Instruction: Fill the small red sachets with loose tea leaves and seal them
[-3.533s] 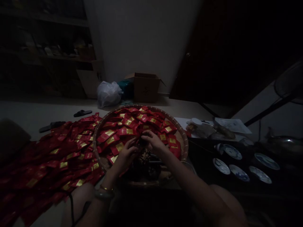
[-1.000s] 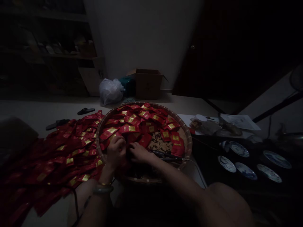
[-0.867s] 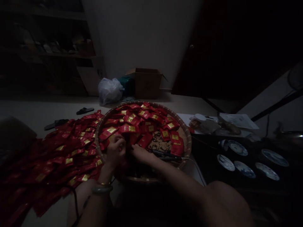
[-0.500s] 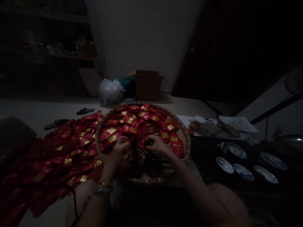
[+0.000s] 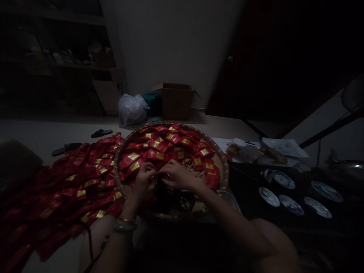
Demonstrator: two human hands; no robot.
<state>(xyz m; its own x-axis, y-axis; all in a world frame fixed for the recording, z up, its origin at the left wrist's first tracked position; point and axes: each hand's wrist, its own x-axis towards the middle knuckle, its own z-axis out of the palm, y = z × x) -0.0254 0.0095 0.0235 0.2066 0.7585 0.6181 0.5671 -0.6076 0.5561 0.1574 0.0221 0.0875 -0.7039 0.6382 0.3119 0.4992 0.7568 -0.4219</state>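
Observation:
A round woven bamboo tray [image 5: 224,167] stands before me, with many red packets [image 5: 156,155] bearing gold labels around its far part. Dark, loose leaf-like bits [image 5: 186,203] lie in its near part. Over the tray, my left hand [image 5: 145,179] has its fingers curled in a pinch; red shows just below it. Close against it on the right is my right hand [image 5: 178,176], fingers bent and drawn together at the left hand's fingertips. Dimness and the fingers hide what lies between them.
A large heap of red packets [image 5: 93,170] covers the floor at left, near dark slippers [image 5: 101,133]. Behind the tray are a white plastic bag [image 5: 132,110] and an open cardboard box [image 5: 178,102]. Blue-and-white dishes [image 5: 291,205] and a clear bag [image 5: 247,151] lie at right.
My right hand has moved left to meet my left hand, uncovering some dark bits at the tray's middle. The left hand has stayed nearly in place.

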